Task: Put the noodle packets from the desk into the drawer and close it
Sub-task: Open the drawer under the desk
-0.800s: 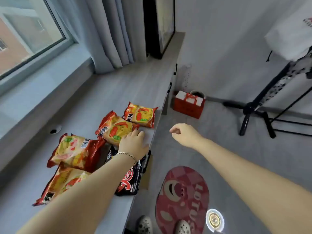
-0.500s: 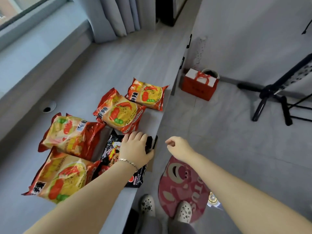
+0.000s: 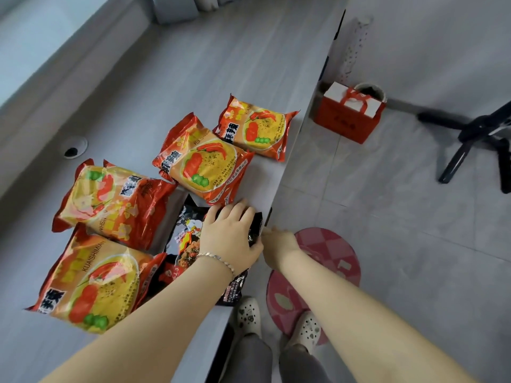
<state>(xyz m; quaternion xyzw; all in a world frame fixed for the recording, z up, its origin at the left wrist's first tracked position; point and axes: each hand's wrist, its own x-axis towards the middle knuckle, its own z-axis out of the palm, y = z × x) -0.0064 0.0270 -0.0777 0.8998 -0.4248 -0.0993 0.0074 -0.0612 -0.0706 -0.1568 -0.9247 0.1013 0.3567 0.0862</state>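
Note:
Several orange-red noodle packets lie on the grey desk (image 3: 221,64): one far by the front edge (image 3: 257,128), one beside it (image 3: 204,167), and two more at the left (image 3: 110,200) (image 3: 91,283). A black noodle packet (image 3: 188,244) lies at the desk's front edge. My left hand (image 3: 232,233) lies on top of the black packet, fingers curled over its right end. My right hand (image 3: 279,244) is just off the desk's front edge, fingertips at a small black handle (image 3: 268,217). The drawer front is hidden below the desk top.
A cable hole (image 3: 73,147) sits at the desk's back left. On the floor stand a red gift bag (image 3: 348,120), a round pink mat (image 3: 331,255) and black tripod legs (image 3: 484,134). My white clogs (image 3: 249,313) are by the desk's edge.
The view has tilted down and closer to the desk. My right hand has come in from mid-air to the desk's front edge. My left hand slid from an orange packet onto the black one.

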